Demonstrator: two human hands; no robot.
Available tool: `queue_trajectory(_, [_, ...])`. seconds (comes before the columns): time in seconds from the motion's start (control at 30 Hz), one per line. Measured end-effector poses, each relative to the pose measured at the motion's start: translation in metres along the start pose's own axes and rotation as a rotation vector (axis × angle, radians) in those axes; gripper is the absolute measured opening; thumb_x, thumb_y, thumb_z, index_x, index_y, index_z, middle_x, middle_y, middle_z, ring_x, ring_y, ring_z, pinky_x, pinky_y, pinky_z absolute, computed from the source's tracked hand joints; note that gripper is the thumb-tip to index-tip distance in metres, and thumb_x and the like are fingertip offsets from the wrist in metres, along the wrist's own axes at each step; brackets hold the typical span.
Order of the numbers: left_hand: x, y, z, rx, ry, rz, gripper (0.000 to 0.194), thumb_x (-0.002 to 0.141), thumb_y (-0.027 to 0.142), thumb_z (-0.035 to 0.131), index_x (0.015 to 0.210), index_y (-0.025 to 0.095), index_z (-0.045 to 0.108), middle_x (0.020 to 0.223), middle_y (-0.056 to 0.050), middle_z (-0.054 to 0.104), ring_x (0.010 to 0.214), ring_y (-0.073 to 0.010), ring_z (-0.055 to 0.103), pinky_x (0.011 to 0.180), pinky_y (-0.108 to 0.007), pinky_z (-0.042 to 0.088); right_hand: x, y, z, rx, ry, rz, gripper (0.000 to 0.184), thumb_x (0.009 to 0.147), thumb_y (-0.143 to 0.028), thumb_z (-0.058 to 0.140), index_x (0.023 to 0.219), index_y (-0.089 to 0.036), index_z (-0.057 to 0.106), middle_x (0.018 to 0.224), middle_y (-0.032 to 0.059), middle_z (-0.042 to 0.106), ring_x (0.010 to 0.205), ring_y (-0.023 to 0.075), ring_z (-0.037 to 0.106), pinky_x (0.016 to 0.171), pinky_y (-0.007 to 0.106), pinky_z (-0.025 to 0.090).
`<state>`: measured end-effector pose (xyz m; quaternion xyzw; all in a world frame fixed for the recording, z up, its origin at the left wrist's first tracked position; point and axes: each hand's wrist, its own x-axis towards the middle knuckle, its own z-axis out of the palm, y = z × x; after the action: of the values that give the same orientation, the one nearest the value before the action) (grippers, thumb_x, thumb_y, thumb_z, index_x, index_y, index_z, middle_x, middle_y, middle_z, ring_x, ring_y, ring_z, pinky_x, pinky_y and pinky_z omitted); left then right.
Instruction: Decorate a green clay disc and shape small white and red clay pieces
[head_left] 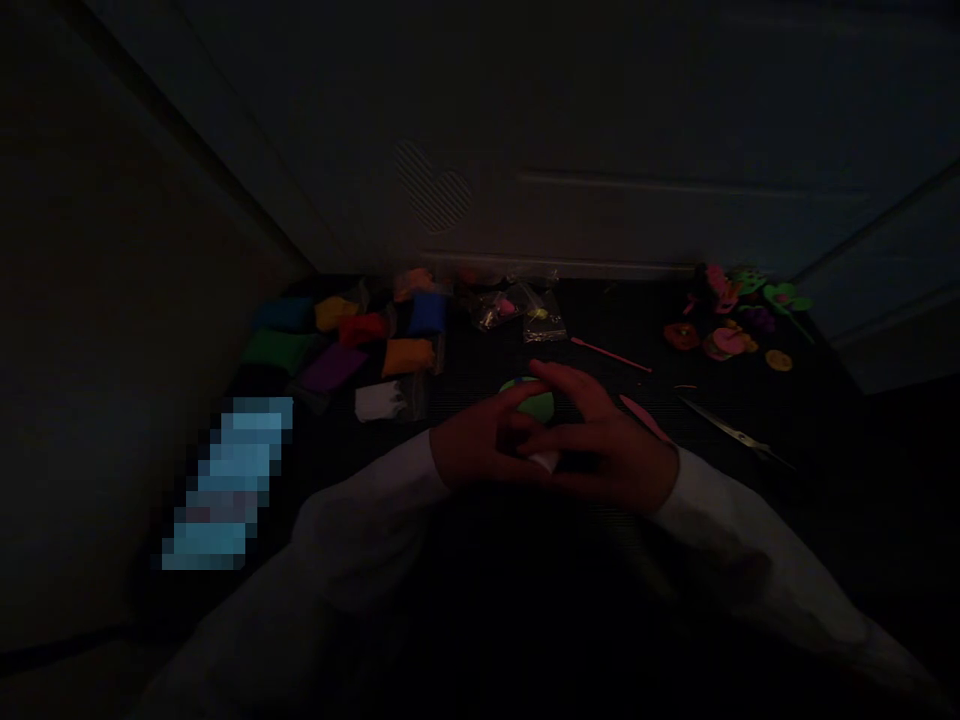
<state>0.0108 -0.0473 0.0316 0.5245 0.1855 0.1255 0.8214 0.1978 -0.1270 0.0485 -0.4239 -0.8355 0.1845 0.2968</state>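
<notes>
My left hand [484, 438] and my right hand [611, 440] meet over the middle of the dark table, fingers curled towards each other. Between them shows a small piece of white clay [546, 460], largely covered by the fingers. Just behind the fingers is a rounded green piece [536, 403], partly hidden by my left hand; whether it is touched I cannot tell. Close to my right wrist lies a pink flat modelling tool [645, 417]. A thin pink stick tool [611, 354] rests farther back. The light is very dim.
Packets of coloured clay lie at the left, among them a purple packet [334, 367] and a white packet [379, 401]. A lit, blurred screen [229, 485] is at the far left. Scissors [739, 436] and several colourful clay figures [727, 343] are at the right. A pale panel [600, 220] stands behind.
</notes>
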Motion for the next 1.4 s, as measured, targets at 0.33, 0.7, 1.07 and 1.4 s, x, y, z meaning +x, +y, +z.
queue_trajectory(0.33, [-0.002, -0.004, -0.002, 0.036, -0.057, -0.019, 0.082, 0.057, 0.006, 0.079, 0.129, 0.028, 0.047, 0.082, 0.001, 0.071, 0.074, -0.0155, 0.068, 0.068, -0.028, 0.052, 0.002, 0.000, 0.001, 0.002, -0.012, -0.021, 0.023, 0.073, -0.031, 0.072, 0.094, -0.023, 0.072, 0.153, 0.0095, 0.028, 0.139, 0.0340, 0.026, 0.108, 0.061, 0.026])
queue_trajectory(0.7, [-0.001, 0.002, 0.000, 0.006, 0.059, 0.031, 0.073, 0.055, 0.005, 0.079, 0.121, 0.026, 0.056, 0.086, 0.001, 0.069, 0.080, -0.0159, 0.068, 0.072, -0.028, 0.053, 0.001, 0.004, 0.001, -0.070, 0.082, -0.017, 0.021, 0.078, -0.033, 0.067, 0.095, -0.021, 0.069, 0.146, 0.0130, 0.037, 0.135, 0.0327, 0.033, 0.106, 0.057, 0.031])
queue_trajectory(1.07, [0.005, 0.004, 0.013, -0.044, 0.362, 0.136, 0.060, 0.059, 0.013, 0.081, 0.114, 0.021, 0.056, 0.085, 0.001, 0.072, 0.084, -0.0146, 0.068, 0.081, -0.026, 0.051, 0.003, 0.008, 0.009, -0.364, 0.272, 0.021, 0.030, 0.082, -0.030, 0.061, 0.110, -0.020, 0.060, 0.133, 0.0149, 0.052, 0.128, 0.0296, 0.043, 0.102, 0.052, 0.039])
queue_trajectory(1.4, [0.006, 0.005, 0.014, -0.128, 0.383, 0.156, 0.058, 0.060, 0.014, 0.080, 0.113, 0.020, 0.056, 0.085, 0.000, 0.074, 0.076, -0.0129, 0.070, 0.071, -0.022, 0.054, 0.005, 0.009, 0.004, -0.328, 0.378, -0.022, 0.022, 0.083, -0.030, 0.061, 0.103, -0.020, 0.064, 0.124, 0.0146, 0.058, 0.122, 0.0271, 0.051, 0.099, 0.050, 0.045])
